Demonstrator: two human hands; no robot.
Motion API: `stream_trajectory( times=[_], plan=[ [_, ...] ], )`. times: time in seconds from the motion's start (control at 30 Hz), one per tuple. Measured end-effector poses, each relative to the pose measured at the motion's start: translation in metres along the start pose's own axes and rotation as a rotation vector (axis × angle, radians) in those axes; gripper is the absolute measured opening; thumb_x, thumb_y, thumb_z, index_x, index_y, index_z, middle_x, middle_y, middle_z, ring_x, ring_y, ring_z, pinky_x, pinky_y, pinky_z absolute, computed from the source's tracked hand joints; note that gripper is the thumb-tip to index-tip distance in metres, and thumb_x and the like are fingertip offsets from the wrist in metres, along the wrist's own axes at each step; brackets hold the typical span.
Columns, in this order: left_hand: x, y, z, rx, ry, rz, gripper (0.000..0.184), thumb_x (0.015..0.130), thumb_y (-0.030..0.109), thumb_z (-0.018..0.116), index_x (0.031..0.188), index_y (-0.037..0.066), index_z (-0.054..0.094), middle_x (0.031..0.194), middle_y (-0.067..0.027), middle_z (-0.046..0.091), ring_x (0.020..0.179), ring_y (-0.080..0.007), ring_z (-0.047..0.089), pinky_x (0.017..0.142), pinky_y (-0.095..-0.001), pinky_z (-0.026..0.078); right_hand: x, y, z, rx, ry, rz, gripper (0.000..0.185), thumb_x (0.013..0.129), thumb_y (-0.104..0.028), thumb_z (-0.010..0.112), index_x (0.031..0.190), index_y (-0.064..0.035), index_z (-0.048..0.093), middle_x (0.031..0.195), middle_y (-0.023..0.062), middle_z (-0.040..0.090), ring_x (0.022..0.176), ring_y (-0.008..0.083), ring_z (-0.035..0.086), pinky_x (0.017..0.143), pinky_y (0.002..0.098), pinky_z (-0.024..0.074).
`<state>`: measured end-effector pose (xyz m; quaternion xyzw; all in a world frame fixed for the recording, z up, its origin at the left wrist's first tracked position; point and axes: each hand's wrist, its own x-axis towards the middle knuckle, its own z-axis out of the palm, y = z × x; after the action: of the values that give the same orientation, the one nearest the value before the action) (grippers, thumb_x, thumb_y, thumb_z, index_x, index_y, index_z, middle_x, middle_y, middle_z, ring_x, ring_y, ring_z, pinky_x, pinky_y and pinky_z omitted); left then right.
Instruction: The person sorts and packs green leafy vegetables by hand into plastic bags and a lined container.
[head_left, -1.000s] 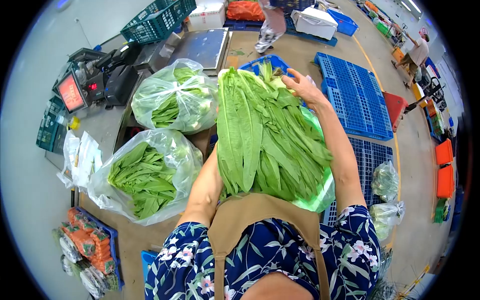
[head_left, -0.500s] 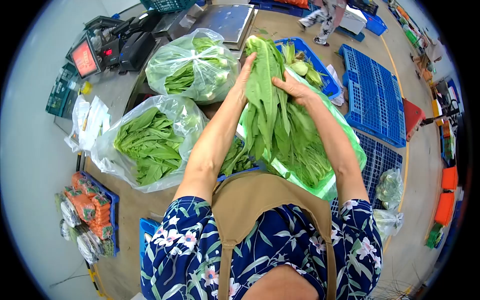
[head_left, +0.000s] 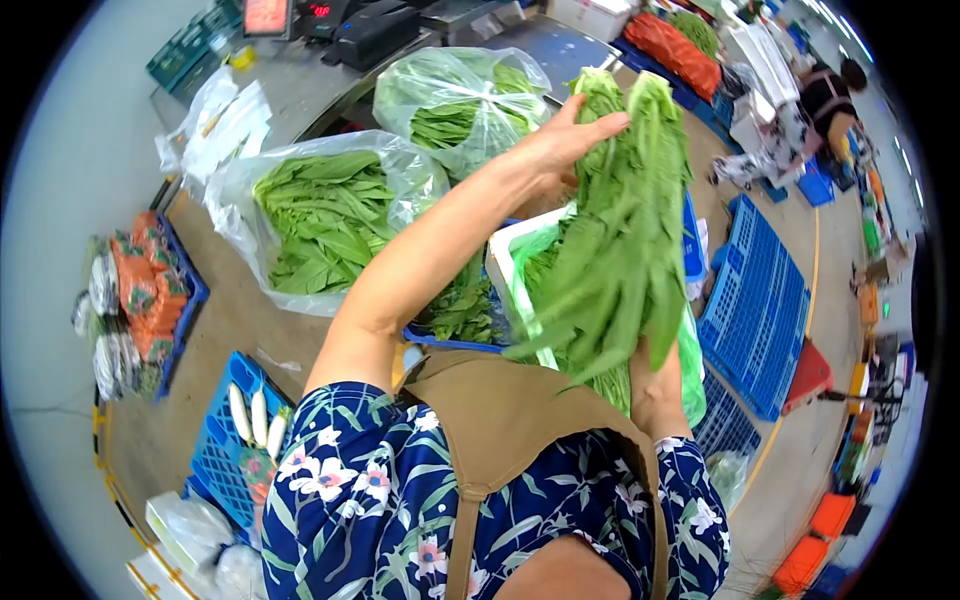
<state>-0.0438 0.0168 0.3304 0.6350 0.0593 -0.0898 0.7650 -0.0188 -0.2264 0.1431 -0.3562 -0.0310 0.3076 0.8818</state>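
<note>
My left hand is closed round the pale stem end of a bunch of long leafy greens, thumb across the front. The right forearm runs up behind the hanging leaves, which hide my right hand. Below the bunch is a white box lined with a green bag, with more greens inside. An open clear bag of greens lies to the left, and a tied clear bag of greens sits behind it. Loose leaves lie in a blue crate beside the box.
Blue pallets lie on the floor at right, near a red object. White radishes rest in a blue crate at lower left. Bagged carrots stand at far left. Another person is at upper right.
The view has swung to the right. The greens have been lifted and spread into two visible stem ends; my left hand has moved across them, and my right hand has gone behind the leaves.
</note>
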Motion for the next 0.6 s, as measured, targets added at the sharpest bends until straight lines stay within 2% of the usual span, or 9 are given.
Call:
stream_trajectory(
  times=[0.07,0.13,0.23,0.3,0.33,0.4,0.47,0.53,0.6],
  plan=[
    [-0.023,-0.002,-0.037,0.105,0.021,0.076,0.095,0.083,0.05,0.065,0.149,0.008,0.01,0.147,-0.0251,0.025,0.132,-0.0394,0.033,0.101,-0.0557,0.039,-0.009,-0.002,0.0,0.005,-0.028,0.027,0.083,0.079,-0.033,0.074,0.142,-0.0099,0.025,0.129,0.0086,0.049,0.11,0.0215,0.054,0.091,0.0386,0.0507],
    [-0.05,-0.013,-0.079,0.204,0.211,0.123,0.086,0.084,0.047,0.064,0.146,0.006,0.022,0.14,-0.0255,0.038,0.122,-0.0351,0.048,0.097,-0.0469,0.046,-0.011,-0.001,0.005,0.015,-0.072,0.063,0.082,0.079,-0.033,0.074,0.142,-0.0101,0.026,0.128,0.0084,0.049,0.11,0.022,0.054,0.091,0.0393,0.0502],
    [-0.102,-0.039,-0.142,0.402,0.71,0.203,0.074,0.081,0.041,0.069,0.138,0.002,0.04,0.133,-0.0253,0.046,0.115,-0.0319,0.053,0.091,-0.0436,0.049,0.0,0.004,0.022,0.023,-0.161,0.142,0.08,0.08,-0.033,0.073,0.141,-0.0106,0.026,0.127,0.008,0.049,0.11,0.0226,0.053,0.092,0.0404,0.0496],
    [-0.139,-0.062,-0.186,0.478,0.991,0.328,0.063,0.08,0.034,0.072,0.13,0.001,0.051,0.126,-0.0192,0.054,0.106,-0.0253,0.057,0.086,-0.0342,0.049,0.013,0.01,0.039,0.043,-0.238,0.213,0.079,0.08,-0.032,0.072,0.141,-0.0108,0.027,0.127,0.0078,0.049,0.111,0.0231,0.052,0.092,0.0412,0.0491],
    [-0.158,-0.074,-0.202,0.489,1.125,0.383,0.052,0.082,0.029,0.071,0.123,0.0,0.056,0.113,-0.0151,0.061,0.097,-0.0203,0.06,0.081,-0.0303,0.05,0.021,0.015,0.05,0.054,-0.278,0.251,0.078,0.081,-0.032,0.072,0.141,-0.011,0.027,0.127,0.0076,0.049,0.111,0.0233,0.052,0.092,0.0415,0.0489],
    [-0.188,-0.085,-0.214,0.408,1.152,0.373,0.036,0.085,0.023,0.069,0.111,0.0,0.062,0.096,-0.0082,0.065,0.084,-0.0142,0.06,0.075,-0.027,0.05,0.04,0.03,0.076,0.088,-0.358,0.334,0.077,0.081,-0.032,0.071,0.14,-0.0112,0.027,0.126,0.0074,0.049,0.111,0.0237,0.051,0.092,0.0423,0.0484],
    [-0.205,-0.085,-0.183,0.325,0.962,0.339,0.023,0.085,0.016,0.067,0.1,-0.001,0.065,0.085,-0.0047,0.066,0.076,-0.011,0.06,0.071,-0.0259,0.049,0.065,0.049,0.108,0.117,-0.447,0.428,0.076,0.081,-0.032,0.071,0.14,-0.0115,0.028,0.126,0.0071,0.049,0.111,0.0242,0.051,0.093,0.043,0.048],
    [-0.209,-0.097,-0.161,0.25,0.593,0.227,0.023,0.085,0.016,0.067,0.099,-0.002,0.064,0.085,-0.0039,0.066,0.076,-0.0097,0.059,0.071,-0.0239,0.049,0.079,0.066,0.138,0.148,-0.524,0.51,0.074,0.082,-0.032,0.07,0.14,-0.0118,0.028,0.125,0.0069,0.049,0.111,0.0246,0.05,0.093,0.0438,0.0475],
    [-0.206,-0.114,-0.151,0.202,0.395,0.188,0.025,0.087,0.019,0.067,0.103,0.0,0.063,0.087,-0.0026,0.063,0.078,-0.009,0.058,0.071,-0.0238,0.049,0.094,0.083,0.166,0.174,-0.585,0.574,0.073,0.082,-0.032,0.07,0.139,-0.0121,0.028,0.124,0.0067,0.049,0.112,0.025,0.049,0.093,0.0445,0.0471]
  ],
)
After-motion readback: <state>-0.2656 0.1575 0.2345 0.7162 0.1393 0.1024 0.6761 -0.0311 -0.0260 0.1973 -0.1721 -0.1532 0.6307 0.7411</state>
